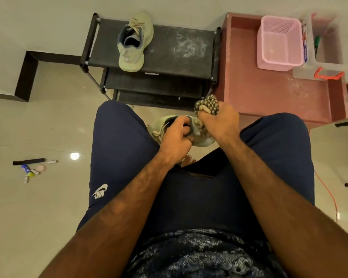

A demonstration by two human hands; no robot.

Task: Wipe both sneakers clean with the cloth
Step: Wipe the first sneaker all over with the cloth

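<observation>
You are wiping the pale green mesh sneaker (204,141): left hand (177,137) grips its collar, right hand (219,122) clutches the bunched black-and-cream woven cloth (207,104); next, I think, turn it.

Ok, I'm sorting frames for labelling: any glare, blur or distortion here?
Head view: one bright glare spot on the floor; wide-angle bending tilts the rack and table; the clear bin top right is smeared; left hand, right hand, cloth and sneaker look sharp.
</observation>
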